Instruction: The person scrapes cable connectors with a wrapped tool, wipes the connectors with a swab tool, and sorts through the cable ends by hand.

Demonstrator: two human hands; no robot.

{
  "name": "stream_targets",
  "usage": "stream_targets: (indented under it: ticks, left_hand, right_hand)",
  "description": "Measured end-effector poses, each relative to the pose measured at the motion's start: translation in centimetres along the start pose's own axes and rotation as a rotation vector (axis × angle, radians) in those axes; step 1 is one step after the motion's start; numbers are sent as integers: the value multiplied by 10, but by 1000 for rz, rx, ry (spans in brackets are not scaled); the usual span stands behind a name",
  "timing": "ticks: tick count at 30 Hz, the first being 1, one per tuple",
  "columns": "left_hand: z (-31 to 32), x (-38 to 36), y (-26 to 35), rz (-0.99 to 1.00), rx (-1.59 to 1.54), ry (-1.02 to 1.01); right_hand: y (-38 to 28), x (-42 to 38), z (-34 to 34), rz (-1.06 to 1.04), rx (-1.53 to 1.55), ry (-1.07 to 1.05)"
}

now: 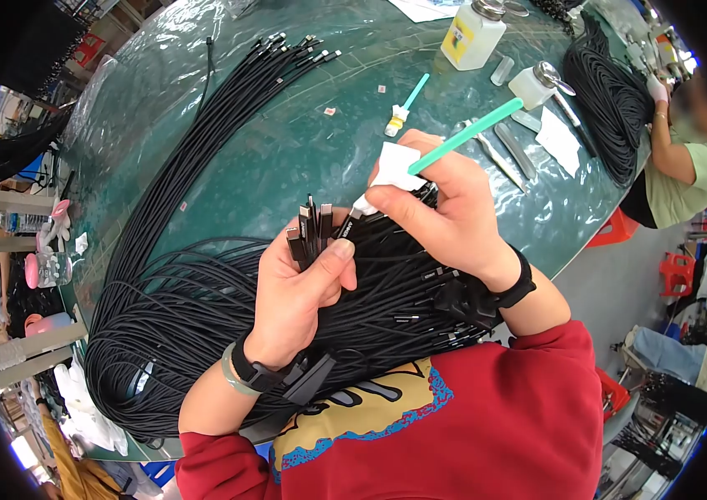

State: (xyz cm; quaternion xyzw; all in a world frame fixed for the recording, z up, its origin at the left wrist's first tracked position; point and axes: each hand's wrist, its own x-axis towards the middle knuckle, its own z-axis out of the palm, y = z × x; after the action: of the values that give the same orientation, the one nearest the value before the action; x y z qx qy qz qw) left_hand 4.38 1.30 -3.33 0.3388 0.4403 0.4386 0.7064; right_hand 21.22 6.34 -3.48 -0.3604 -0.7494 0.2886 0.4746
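Note:
My left hand (299, 283) is closed around several black cable connectors (310, 229) with metal plug ends pointing up. Its thumb and fingers pinch one black connector (348, 227) turned toward my right hand. Closed on a folded white wipe (395, 164), my right hand (449, 208) brings the wipe against that connector's tip. A turquoise stick (470, 135) juts up and right from the same hand; its lower end is hidden. Below both hands lies a thick heap of black cables (195, 292), with more connectors (441, 275) near my right wrist.
Cable ends (287, 62) fan out at the upper left of the green table (270, 150). Beyond my right hand are a labelled bottle (472, 33), a pump bottle (534, 82), tweezers (495, 158) and another turquoise stick (414, 92). A person (687, 167) sits at right beside a cable coil (607, 108).

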Motion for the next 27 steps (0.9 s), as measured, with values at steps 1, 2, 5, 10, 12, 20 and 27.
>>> stream_targets:
  ticks: [1, 2, 5, 10, 12, 20, 27]
  left_hand:
    - [1, 0, 1, 21, 35, 30]
    - [2, 0, 0, 26, 37, 33]
    - [1, 2, -5, 55, 42, 144]
    - [-13, 6, 0, -117, -151, -14]
    - [-14, 7, 0, -158, -191, -48]
    - [-14, 8, 2, -239, -260, -76]
    - [-15, 6, 1, -238, -246, -71]
  right_hand:
    - [2, -2, 1, 48, 62, 28]
    - [3, -4, 2, 95, 124, 54]
    - [5, -6, 1, 122, 203, 76]
    - [-3, -6, 6, 69, 184, 22]
    - [-4, -5, 9, 59, 150, -4]
    - [0, 1, 13, -182, -231, 2]
    - [3, 2, 9, -129, -189, 53]
